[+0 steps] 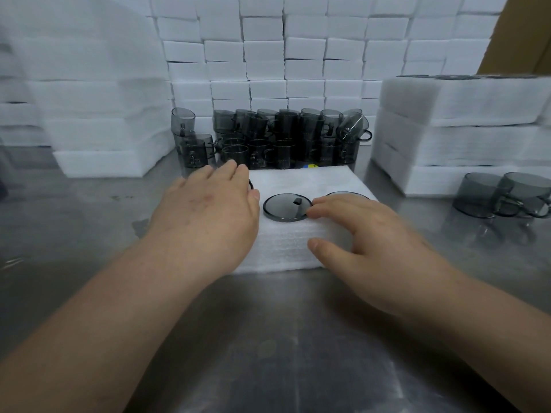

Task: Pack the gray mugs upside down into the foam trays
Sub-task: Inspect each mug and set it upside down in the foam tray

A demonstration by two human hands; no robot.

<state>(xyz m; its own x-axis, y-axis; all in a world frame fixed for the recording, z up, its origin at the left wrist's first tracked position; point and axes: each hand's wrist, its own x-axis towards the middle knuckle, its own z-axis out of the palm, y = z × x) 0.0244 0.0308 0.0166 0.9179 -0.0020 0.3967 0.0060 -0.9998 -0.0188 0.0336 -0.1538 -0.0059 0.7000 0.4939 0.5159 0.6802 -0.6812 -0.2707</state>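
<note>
A white foam tray [298, 242] lies on the steel table in front of me. Sunk upside down in its middle slot is a gray mug [283, 207]; only its round base shows. A second mug base [346, 194] peeks out behind my right hand [363, 234], which lies over the tray's right part with fingers spread and the thumb on the front wall. My left hand [208, 210] lies flat over the tray's left slot, hiding whatever is under it except a dark handle edge. Several gray mugs [277, 138] are stacked behind the tray.
Foam tray stacks stand at the left [101, 135] and right [465, 129], with a wall of foam blocks behind. Two upside-down gray mugs [504, 198] sit on the table at the far right. The bare steel table [268, 338] stretches toward me.
</note>
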